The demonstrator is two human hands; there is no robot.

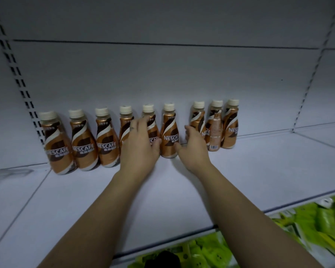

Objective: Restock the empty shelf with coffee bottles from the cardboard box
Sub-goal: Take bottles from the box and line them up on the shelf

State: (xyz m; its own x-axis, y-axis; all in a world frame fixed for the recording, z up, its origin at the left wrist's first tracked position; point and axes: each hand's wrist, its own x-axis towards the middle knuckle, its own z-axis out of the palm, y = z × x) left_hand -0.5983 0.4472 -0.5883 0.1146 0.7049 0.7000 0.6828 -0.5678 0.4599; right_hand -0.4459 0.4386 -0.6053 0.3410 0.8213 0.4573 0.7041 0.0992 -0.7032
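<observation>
nine coffee bottles (168, 130) stand upright in one row at the far edge of the white shelf (259, 171), against the back panel (162, 74). six are spread along the left, three stand close together to the right, with a gap between the groups. left hand (138, 147): fingers spread, released, in front of the fourth and fifth bottles; contact cannot be confirmed. right hand (194, 149): fingers apart, grasping nothing, in the gap just right of the sixth bottle. green packages (307, 225) lie on the lower level, near right
</observation>
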